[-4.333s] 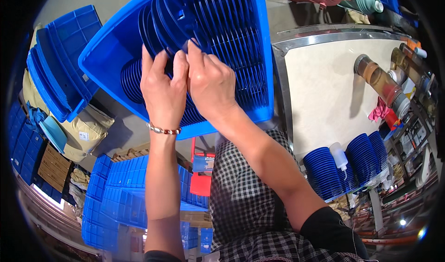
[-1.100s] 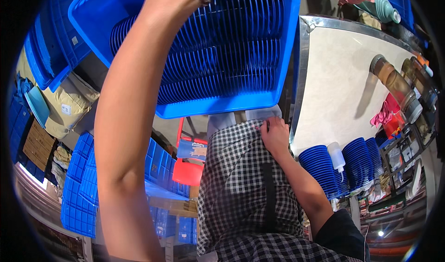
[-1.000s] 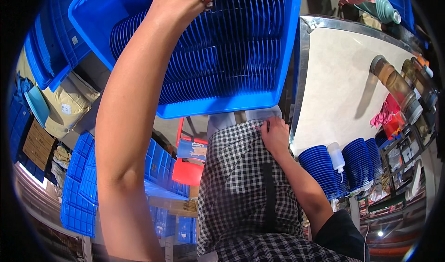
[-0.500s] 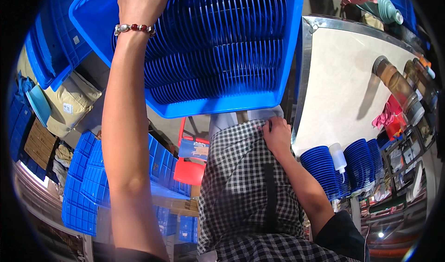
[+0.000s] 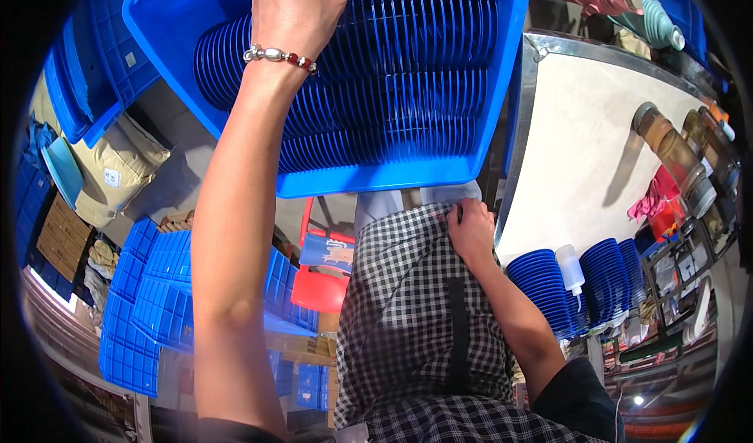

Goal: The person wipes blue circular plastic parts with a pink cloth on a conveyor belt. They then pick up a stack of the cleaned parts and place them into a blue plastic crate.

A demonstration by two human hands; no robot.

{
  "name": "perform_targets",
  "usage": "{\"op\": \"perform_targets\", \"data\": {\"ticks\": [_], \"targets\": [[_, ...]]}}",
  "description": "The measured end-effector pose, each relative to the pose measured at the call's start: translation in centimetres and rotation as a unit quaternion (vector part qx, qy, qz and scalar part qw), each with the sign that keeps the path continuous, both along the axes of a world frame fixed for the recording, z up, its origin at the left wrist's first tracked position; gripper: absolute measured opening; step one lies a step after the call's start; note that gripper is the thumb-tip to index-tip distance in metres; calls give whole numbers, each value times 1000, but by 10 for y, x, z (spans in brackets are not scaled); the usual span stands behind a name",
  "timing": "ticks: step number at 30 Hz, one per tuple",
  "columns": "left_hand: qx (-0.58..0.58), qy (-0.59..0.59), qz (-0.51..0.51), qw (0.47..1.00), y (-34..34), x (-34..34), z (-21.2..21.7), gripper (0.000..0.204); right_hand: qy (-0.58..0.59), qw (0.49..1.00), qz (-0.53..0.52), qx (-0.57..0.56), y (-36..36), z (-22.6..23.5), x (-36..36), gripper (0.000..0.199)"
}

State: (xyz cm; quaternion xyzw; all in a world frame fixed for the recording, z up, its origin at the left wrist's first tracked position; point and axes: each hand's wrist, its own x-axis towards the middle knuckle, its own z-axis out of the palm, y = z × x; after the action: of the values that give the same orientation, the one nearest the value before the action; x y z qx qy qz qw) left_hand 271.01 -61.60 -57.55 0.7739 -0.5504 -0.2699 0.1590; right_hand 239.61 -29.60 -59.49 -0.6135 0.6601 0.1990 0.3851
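A large blue plastic bin (image 5: pixel 376 180) in front of me holds rows of thin, round blue discs (image 5: pixel 443 31), standing on edge side by side. My left hand (image 5: pixel 294 16), with a beaded bracelet at the wrist, reaches over the rows near the top of the picture. Its thumb lies close to the discs, but its other fingers are mostly hidden or cut off, so what it grips does not show. My right hand (image 5: pixel 473 230) rests with its fingers laid on the black-and-white checked apron (image 5: pixel 416 286) over my legs, holding nothing.
To the right stands a metal-edged white table (image 5: pixel 580 145) with brown-tinted bottles (image 5: pixel 667 141). Stacked blue discs (image 5: pixel 541 286) and a white squeeze bottle (image 5: pixel 570 270) are beside it. At left are blue crates (image 5: pixel 149 310), a red chair (image 5: pixel 318 288) and a cream sack (image 5: pixel 118 168).
My left hand has moved right across the rows of discs, uncovering those at the bin's left. The bin appears shifted slightly right. My right hand stays on the apron.
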Motion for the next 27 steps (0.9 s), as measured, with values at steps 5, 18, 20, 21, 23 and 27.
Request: {"op": "perform_targets", "data": {"ticks": [5,18,20,21,23,27], "targets": [[20,-10,-12,1000,-8,-1,7,25,-7,1000,2,-21,4,-2,-2,21],[106,-3,-18,994,-20,5,10,22,0,1000,7,-19,6,-4,-3,21],[45,-11,-22,999,-17,5,7,20,-1,1000,6,-22,6,-4,-3,21],[14,-16,-24,999,-14,5,4,19,-1,1000,5,-23,6,-4,-3,21],[-24,-34,-23,999,-11,6,-4,17,0,1000,7,-21,6,-5,-3,21],[7,-78,-19,997,-13,-3,2,17,4,1000,5,-15,7,-6,-4,21]]}}
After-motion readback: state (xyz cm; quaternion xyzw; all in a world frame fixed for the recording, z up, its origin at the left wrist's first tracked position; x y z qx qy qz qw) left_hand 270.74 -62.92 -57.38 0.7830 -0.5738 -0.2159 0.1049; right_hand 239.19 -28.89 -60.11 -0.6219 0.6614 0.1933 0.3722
